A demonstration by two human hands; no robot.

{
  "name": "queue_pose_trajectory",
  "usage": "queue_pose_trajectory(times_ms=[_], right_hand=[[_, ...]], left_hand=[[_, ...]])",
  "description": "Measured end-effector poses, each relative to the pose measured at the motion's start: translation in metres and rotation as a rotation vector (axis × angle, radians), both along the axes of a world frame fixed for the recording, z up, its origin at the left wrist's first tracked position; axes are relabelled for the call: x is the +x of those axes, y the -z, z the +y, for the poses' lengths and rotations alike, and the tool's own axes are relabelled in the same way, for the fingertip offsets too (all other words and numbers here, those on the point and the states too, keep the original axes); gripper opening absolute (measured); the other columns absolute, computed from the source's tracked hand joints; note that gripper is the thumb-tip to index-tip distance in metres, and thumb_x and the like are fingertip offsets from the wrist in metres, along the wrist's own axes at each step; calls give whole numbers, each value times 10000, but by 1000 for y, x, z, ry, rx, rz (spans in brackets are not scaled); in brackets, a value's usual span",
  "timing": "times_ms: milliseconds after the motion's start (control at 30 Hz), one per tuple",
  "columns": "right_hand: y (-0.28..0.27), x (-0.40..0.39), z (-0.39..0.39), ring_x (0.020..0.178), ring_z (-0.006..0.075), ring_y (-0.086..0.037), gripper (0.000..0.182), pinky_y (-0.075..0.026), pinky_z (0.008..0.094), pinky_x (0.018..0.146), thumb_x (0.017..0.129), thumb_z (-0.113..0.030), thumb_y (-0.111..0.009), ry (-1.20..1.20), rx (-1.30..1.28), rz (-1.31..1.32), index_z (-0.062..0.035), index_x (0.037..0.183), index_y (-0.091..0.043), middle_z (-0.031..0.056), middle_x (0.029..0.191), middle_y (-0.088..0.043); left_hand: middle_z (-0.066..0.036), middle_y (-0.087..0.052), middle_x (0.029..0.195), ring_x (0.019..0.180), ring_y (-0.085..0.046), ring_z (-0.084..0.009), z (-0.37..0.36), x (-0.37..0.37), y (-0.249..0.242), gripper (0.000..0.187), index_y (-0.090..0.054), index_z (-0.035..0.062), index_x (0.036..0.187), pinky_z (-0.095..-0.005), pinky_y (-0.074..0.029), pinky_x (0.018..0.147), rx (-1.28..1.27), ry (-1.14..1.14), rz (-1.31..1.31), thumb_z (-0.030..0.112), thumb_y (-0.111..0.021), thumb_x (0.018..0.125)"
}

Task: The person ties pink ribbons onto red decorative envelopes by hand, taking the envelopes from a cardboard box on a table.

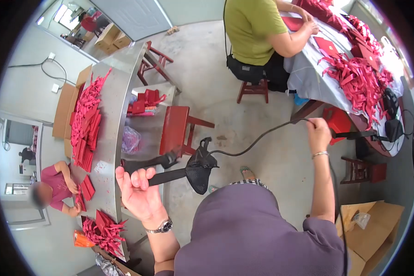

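Two bare hands, which I follow remotely, hold parts of one black assembly. The left hand (140,193), left of centre in the frame, curls its fingers round a black strap (168,176); at the strap's far end, near the centre, is a mesh pouch (199,179), close to a red stool (174,131). The right hand (319,135), right of centre, is closed on a thin cable (235,155) leading from the pouch. I judge the pouch light and yielding, the cable flexible but snag-prone; the strap offers the surer hold.
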State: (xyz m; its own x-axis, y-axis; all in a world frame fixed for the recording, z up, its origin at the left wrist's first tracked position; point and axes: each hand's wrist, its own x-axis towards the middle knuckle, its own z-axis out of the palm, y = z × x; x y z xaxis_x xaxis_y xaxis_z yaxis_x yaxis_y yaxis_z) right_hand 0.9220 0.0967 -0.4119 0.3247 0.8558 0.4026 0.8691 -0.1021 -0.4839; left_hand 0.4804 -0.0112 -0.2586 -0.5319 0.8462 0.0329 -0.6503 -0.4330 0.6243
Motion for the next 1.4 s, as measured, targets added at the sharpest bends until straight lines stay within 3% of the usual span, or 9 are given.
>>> queue_pose_trajectory(times_ms=[267, 400, 600, 733, 867, 967, 1133, 1200, 1400], right_hand=[[77, 117, -15, 775, 170, -647, 275, -482, 369, 739, 734, -155, -687, -279, -510, 797, -89, 1001, -701, 23, 861, -710], [90, 119, -16, 690, 92, -536, 226, -379, 462, 744, 795, -217, -564, 483, -252, 1658, -231, 1008, -638, -67, 796, -641], [246, 94, 44, 557, 275, -593, 187, -532, 454, 581, 796, -183, -565, 97, -772, 614, -51, 701, -657, 101, 618, -595], [244, -74, -36, 1016, 292, -612, 765, -541, 477, 742, 819, -693, -544, -150, -1373, 914, -99, 1301, -532, 124, 1259, -584], [335, -113, -42, 1113, 257, -586, 678, -511, 477, 814, 845, -601, -592, -40, -1462, 1262, -137, 1335, -519, 110, 1235, -616], [318, -111, -27, 867, 210, -684, 338, -542, 370, 719, 856, -394, -603, -823, -1236, 252, -118, 1016, -716, 38, 965, -706], [316, -117, -11, 987, 238, -654, 388, -521, 377, 797, 875, -380, -594, -471, -1465, 129, -168, 1195, -646, 62, 1071, -688], [326, -145, -22, 1106, 279, -590, 524, -485, 384, 891, 928, -470, -493, 369, -1526, 1104, -110, 1302, -557, 143, 1189, -635], [201, -201, -23, 1054, 294, -606, 698, -480, 407, 913, 944, -586, -414, -49, -1206, 1471, 34, 1240, -538, 176, 1170, -629]], left_hand=[[-31, -478, 634, 601, -483, -178, 6, 77, 4, 164, -527, 78, 1077, -404, -462, 712, -79, 245, 207, 80, -557, 916], [-22, -497, 717, 627, -469, -140, -4, 109, 7, 163, -538, 58, 1051, -389, -442, 759, -123, 452, 115, -11, -487, 913], [-40, -559, 747, 688, -547, -205, -26, 115, -9, 173, -605, 60, 1071, -407, -470, 788, -69, 626, -9, 15, -528, 923], [2, -461, 676, 624, -454, -145, -33, 118, -8, 176, -568, 86, 1086, -397, -444, 773, -100, 621, 36, 18, -484, 948], [-31, -466, 679, 631, -460, -158, -35, 120, -8, 173, -563, 88, 1094, -400, -441, 786, -94, 640, 22, 29, -475, 956], [-15, -491, 692, 643, -482, -157, -32, 121, -7, 162, -561, 92, 1083, -398, -449, 790, -113, 635, 15, 33, -498, 946], [-8, -507, 693, 638, -490, -152, -34, 124, -7, 161, -575, 94, 1073, -392, -461, 775, -104, 583, -4, 31, -508, 941], [-7, -503, 686, 638, -491, -149, -36, 122, -7, 159, -582, 94, 1067, -390, -465, 771, -137, 565, 11, 31, -510, 940], [-9, -504, 693, 658, -496, -150, -39, 117, -6, 184, -590, 99, 1082, -386, -463, 780, -121, 568, 12, 26, -502, 938]])
